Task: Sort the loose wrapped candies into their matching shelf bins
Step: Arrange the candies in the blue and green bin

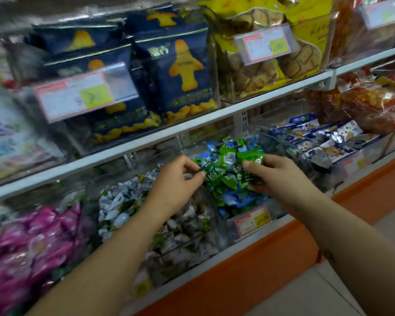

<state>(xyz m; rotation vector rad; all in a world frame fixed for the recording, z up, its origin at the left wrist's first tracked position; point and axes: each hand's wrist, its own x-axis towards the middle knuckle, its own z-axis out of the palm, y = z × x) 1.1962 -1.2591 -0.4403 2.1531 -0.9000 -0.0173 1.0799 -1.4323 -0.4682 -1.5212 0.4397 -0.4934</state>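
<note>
Green and blue wrapped candies (226, 156) are heaped in a clear shelf bin (276, 208) on the lower shelf. My left hand (176, 183) pinches a dark green wrapped candy (206, 173) at the heap's left side. My right hand (278, 176) grips several green wrapped candies (249, 176) at the heap's right side. Both hands are over the front of this bin. To its left a bin of white and green wrapped candies (121, 201) stands partly behind my left forearm.
Pink wrapped candies (32, 238) fill the far-left bin. Blue and white snack packs (324, 137) fill the bin to the right. The upper shelf (192, 128) holds dark blue bags (183, 71) and yellow biscuit bags (271, 30). An orange shelf base (260, 265) runs below.
</note>
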